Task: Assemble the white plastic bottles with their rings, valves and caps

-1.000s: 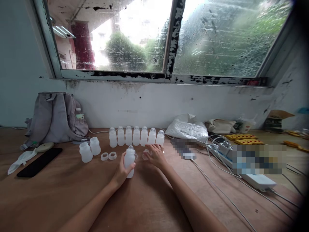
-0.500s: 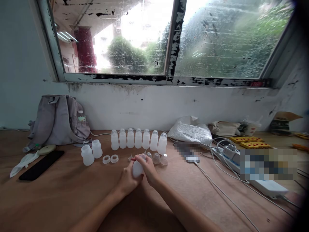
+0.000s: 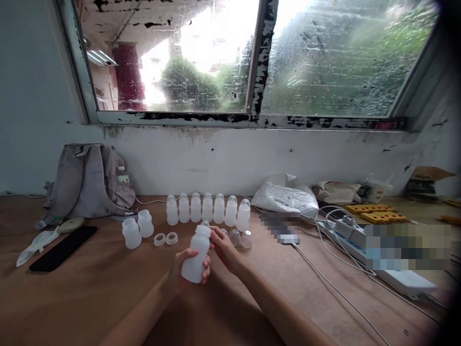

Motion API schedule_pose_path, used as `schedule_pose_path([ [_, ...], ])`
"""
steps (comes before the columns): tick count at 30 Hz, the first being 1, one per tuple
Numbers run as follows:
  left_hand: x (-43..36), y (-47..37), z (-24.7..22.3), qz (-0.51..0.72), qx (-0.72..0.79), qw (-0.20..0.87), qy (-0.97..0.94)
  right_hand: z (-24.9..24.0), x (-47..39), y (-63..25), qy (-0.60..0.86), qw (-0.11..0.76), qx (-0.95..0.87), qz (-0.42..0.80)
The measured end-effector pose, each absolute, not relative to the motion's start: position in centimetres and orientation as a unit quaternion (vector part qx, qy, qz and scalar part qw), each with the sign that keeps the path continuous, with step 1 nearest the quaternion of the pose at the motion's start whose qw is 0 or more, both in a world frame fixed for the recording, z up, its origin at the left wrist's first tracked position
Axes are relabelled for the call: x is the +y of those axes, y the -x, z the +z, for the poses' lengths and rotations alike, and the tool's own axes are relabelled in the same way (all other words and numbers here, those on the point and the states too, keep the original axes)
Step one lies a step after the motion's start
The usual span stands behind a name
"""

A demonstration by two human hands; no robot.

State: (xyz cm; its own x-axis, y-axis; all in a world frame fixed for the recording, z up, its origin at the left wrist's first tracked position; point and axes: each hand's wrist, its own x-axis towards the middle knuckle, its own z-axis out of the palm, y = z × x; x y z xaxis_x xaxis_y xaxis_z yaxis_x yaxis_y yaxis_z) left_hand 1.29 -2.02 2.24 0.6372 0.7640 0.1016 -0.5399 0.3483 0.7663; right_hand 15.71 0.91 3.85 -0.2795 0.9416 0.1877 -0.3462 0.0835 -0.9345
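A frosted white bottle [image 3: 195,259] with a ring and clear nipple on top leans to the right in my left hand [image 3: 179,266], whose fingers wrap round its body. My right hand [image 3: 225,246] is at the bottle's neck, its fingertips against the ring. Behind them stands a row of several capped bottles [image 3: 195,208]. Two open bottles [image 3: 131,234] are to the left, beside two white rings [image 3: 172,238] lying flat. Clear caps [image 3: 246,240] sit just beyond my right hand; some are partly hidden by it.
A grey backpack [image 3: 86,180], a black phone-like slab [image 3: 63,248] and a white cloth [image 3: 38,245] lie at the left. At the right are a silvery plastic bag [image 3: 286,196], a power strip [image 3: 403,281] with cables, and yellow blocks [image 3: 376,213].
The bottle has come up and stands more upright, its side now in full view. My right hand has shifted from over its top to the right side of its neck.
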Motion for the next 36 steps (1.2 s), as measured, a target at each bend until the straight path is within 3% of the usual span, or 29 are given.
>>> schedule_pose_path([
  [3, -1.6, -0.6, 2.6, 0.42, 0.139, 0.794, -0.417, 2.8, 1.6, -15.6, 0.312, 0.568, -0.5, 0.574],
  [9, -1.1, -0.5, 2.3, 0.336, 0.242, 0.795, -0.443, 3.3, 2.0, -16.1, 0.27, 0.594, -0.426, 0.627],
  [21, -0.6, -0.2, 1.4, 0.369, 0.319, 0.759, -0.431, 2.6, 3.0, -17.4, 0.324, 0.58, -0.473, 0.578],
  [30, -0.3, -0.1, 1.6, 0.357, 0.257, 0.742, -0.506, 2.2, 3.8, -17.9, 0.348, 0.607, -0.453, 0.552],
  [36, -0.4, -0.4, 1.5, 0.411, 0.257, 0.658, -0.577, 2.0, 4.0, -18.0, 0.382, 0.646, -0.456, 0.478],
])
